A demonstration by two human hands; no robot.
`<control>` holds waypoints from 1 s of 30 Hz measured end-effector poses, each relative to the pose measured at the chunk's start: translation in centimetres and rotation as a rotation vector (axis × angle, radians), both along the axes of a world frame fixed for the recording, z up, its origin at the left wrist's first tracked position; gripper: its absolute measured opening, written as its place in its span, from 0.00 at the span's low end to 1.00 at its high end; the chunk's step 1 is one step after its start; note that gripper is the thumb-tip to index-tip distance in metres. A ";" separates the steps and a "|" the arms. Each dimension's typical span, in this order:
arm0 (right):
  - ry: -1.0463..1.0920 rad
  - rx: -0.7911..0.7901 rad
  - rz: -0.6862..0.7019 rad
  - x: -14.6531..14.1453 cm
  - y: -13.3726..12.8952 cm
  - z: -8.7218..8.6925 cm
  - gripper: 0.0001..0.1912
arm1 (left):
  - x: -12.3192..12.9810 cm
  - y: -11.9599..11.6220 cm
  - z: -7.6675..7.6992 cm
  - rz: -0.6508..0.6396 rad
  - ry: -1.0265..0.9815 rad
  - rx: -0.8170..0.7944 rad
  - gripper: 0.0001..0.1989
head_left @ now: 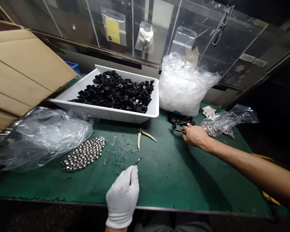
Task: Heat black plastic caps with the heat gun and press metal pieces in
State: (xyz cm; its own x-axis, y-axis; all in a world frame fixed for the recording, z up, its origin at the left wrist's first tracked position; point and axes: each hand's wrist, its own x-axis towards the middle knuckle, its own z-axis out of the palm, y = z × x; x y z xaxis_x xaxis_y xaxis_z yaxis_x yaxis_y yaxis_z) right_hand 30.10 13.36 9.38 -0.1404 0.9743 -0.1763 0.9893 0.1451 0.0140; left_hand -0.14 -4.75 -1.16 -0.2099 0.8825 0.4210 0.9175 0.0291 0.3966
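Note:
My left hand (123,191), in a white glove, is closed near the front of the table. A thin, dark, pointed piece (139,160) sticks out from between its thumb and finger; its kind does not show. My bare right hand (195,136) reaches to the right and grips a small tool with red handles, seemingly pliers (182,130), mostly hidden by the fingers. The jaws are at the near edge of a small heap of black plastic parts (180,120). One black part (173,126) is at the jaws; whether it is gripped I cannot tell.
Pale-handled pliers (139,139) lie mid-table. Metal rings (84,154) are grouped at left beside clear plastic (50,132). Behind stand a white bin (157,96) of black parts, a stuffed plastic bag (183,83) and a cardboard box (26,61). Small metal pieces (209,128) lie bagged at right.

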 end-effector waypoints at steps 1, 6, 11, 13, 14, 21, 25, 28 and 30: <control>0.068 -0.028 -0.008 0.2 -0.7 0.3 0.15 | -0.1 0.1 0.0 -0.014 -0.001 0.003 0.10; 0.540 -0.191 -0.037 0.6 -6.3 0.7 0.11 | -0.4 0.7 0.1 -0.090 0.052 -0.019 0.11; 1.086 -0.358 -0.105 0.2 -11.8 -0.7 0.15 | -0.5 1.3 0.4 -0.071 0.202 -0.065 0.13; 1.279 -0.411 -0.116 -0.1 -13.3 -1.3 0.18 | -0.4 1.4 0.6 -0.072 0.237 -0.075 0.13; 1.367 -0.430 -0.120 -0.2 -14.0 -1.5 0.19 | -0.4 1.5 0.6 -0.076 0.245 -0.078 0.13; 1.790 -0.423 -0.155 -0.5 -16.9 -3.1 0.21 | -3.0 3.2 0.8 -0.041 0.278 -0.067 0.14; 1.937 -0.408 -0.197 -0.4 -17.6 -4.1 0.21 | -4.2 4.6 1.9 0.023 0.332 -0.090 0.16; 2.027 -0.374 -0.229 -0.6 -18.0 -4.9 0.21 | -1.8 4.6 3.8 0.065 0.304 -0.048 0.18; 2.071 -0.345 -0.245 -1.0 -18.2 -5.3 0.22 | 1.4 3.7 5.3 -0.027 0.160 -0.025 0.20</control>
